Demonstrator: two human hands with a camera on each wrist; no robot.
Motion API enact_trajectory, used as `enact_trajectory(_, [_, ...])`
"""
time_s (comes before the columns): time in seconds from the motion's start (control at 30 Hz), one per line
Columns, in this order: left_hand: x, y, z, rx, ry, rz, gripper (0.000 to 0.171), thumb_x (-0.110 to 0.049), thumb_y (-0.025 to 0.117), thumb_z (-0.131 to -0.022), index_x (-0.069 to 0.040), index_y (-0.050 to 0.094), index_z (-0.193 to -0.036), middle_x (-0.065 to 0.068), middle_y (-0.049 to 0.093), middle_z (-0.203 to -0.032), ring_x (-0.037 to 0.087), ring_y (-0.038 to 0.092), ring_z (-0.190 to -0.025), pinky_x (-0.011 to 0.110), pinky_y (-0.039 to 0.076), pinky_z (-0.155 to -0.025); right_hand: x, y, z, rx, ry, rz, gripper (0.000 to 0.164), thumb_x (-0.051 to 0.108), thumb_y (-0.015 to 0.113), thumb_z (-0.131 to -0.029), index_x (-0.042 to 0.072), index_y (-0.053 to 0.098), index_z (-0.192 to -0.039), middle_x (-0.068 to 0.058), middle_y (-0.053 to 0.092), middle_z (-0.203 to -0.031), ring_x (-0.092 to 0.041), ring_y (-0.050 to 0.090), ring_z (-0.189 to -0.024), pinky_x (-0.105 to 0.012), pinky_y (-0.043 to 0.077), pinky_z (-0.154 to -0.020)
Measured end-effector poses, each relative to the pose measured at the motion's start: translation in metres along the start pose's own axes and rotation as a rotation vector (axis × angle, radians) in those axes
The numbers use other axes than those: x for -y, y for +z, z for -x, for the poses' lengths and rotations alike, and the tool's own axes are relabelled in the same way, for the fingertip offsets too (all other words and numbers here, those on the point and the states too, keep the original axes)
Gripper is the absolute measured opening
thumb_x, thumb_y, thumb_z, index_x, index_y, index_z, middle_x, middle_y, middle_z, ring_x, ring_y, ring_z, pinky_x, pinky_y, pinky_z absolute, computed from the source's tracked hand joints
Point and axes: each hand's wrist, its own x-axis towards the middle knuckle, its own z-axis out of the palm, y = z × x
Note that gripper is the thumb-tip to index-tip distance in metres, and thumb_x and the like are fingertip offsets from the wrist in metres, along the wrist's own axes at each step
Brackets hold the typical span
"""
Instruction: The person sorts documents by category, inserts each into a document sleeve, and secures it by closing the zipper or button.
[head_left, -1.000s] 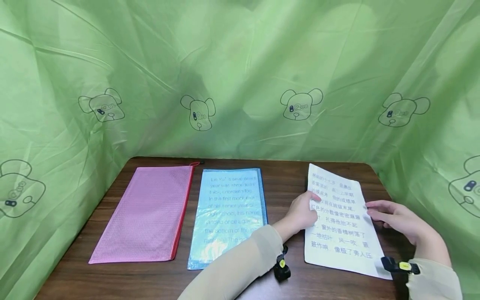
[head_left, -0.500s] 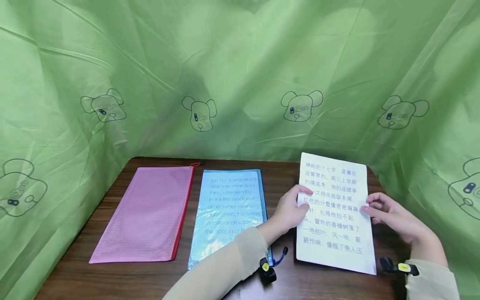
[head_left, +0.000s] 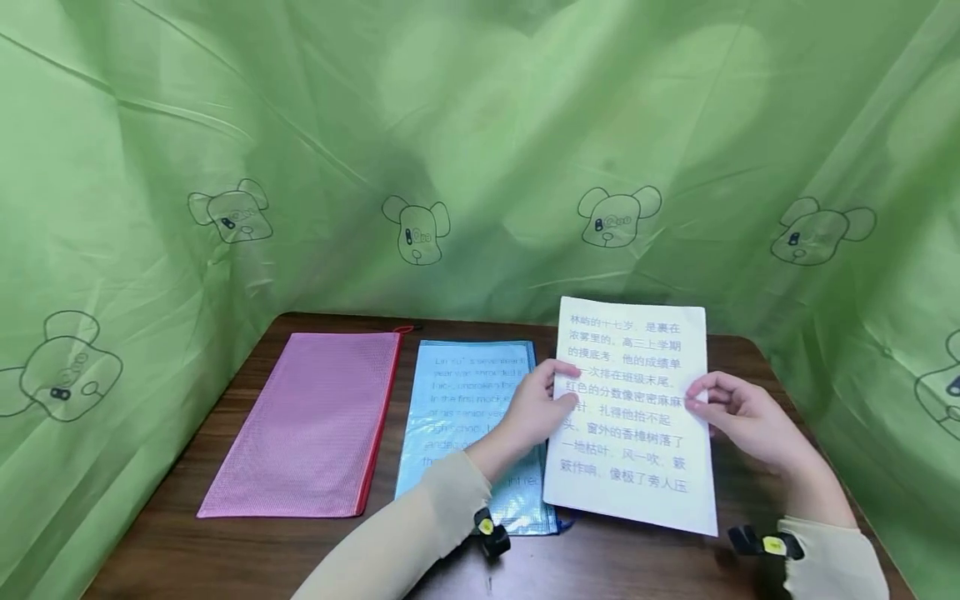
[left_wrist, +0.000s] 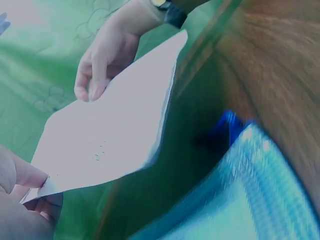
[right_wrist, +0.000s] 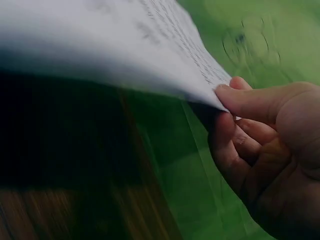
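White paper (head_left: 630, 450) printed with Chinese text is held up off the table, its face toward the head camera. My left hand (head_left: 534, 408) pinches its left edge, thumb on the printed face. At the right edge, my right hand (head_left: 750, 423) pinches it between thumb and fingers, as the right wrist view also shows. In the left wrist view the paper (left_wrist: 115, 125) bends slightly, and whether it is one sheet or several I cannot tell. Beneath its left side lies a blue zip pouch (head_left: 442, 417) showing English text, partly covered by the paper and my left arm.
A pink mesh zip pouch (head_left: 307, 425) with a red edge lies at the left of the brown wooden table (head_left: 247, 554). Green cloth (head_left: 480, 150) with bear-head drawings encloses the table's back and sides.
Both hands have lifted the paper and carried it left, from the table's right side to the blue pouch's right edge. The head view has shifted slightly.
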Motion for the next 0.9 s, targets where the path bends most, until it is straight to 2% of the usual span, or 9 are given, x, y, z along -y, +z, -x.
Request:
enact_trajectory(0.23, [-0.002,0.001,0.000,-0.061,-0.013,-0.036,0.027,-0.004,0.066,-0.104,-0.014,0.071,-0.129,0.005,0.074,-0.104,0.019,0.071,-0.081,0.032,0.060,-0.069,-0.004,0.002,0.001,-0.044,-0.039,0.056,0.013,0.004,0.071,-0.105,0.001,0.067,-0.117,-0.018,0.076,-0.102,-0.016,0.073,-0.074,-0.037,0.062,-0.060])
enact_trajectory(0.4, [-0.008,0.001,0.000,-0.112,-0.004,-0.049,0.027,-0.006,0.064,-0.107,-0.013,0.069,-0.132,0.010,0.073,-0.107,0.024,0.073,-0.083,0.033,0.060,-0.069,-0.005,-0.002,-0.002,-0.029,-0.024,0.053,0.013,0.009,0.072,-0.106,0.006,0.069,-0.119,-0.016,0.076,-0.106,-0.020,0.071,-0.072,-0.033,0.059,-0.058])
enact_trajectory(0.73, [-0.016,-0.051,0.013,-0.254,0.023,-0.068,0.026,-0.001,0.066,-0.105,-0.013,0.073,-0.127,0.011,0.074,-0.106,0.026,0.070,-0.085,0.028,0.057,-0.072,0.029,0.031,-0.038,-0.049,-0.051,0.012,0.009,0.009,0.072,-0.106,0.007,0.071,-0.114,-0.017,0.077,-0.116,-0.028,0.076,-0.088,-0.035,0.063,-0.067])
enact_trajectory(0.9, [-0.012,-0.066,0.016,-0.308,0.025,-0.070,0.025,0.000,0.066,-0.105,-0.012,0.073,-0.126,0.013,0.074,-0.103,0.025,0.070,-0.082,0.028,0.057,-0.070,0.038,0.047,-0.049,-0.022,-0.033,-0.049,0.011,0.011,0.071,-0.107,0.007,0.071,-0.117,-0.017,0.077,-0.119,-0.029,0.077,-0.092,-0.040,0.066,-0.074])
